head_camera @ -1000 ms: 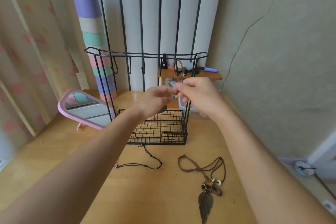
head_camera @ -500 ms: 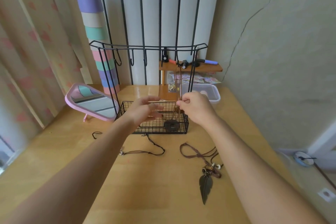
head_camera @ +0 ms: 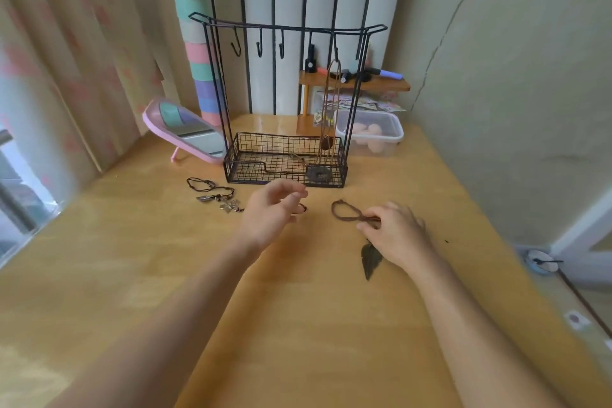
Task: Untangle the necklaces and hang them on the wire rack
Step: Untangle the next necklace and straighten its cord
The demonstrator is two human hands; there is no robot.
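Brown necklace (head_camera: 326, 142) is now released, hung on wire rack (head_camera: 284, 26). Feather necklace (head_camera: 371, 258) is pinched by right hand (head_camera: 397, 235); left hand (head_camera: 270, 214) is held open.

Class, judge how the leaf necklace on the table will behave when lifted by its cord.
Probably floppy: its cord lies in a limp loop on the table. The leaf pendant would likely swing below if the right hand lifts the cord it pinches. Likely light too: the cord is thin.
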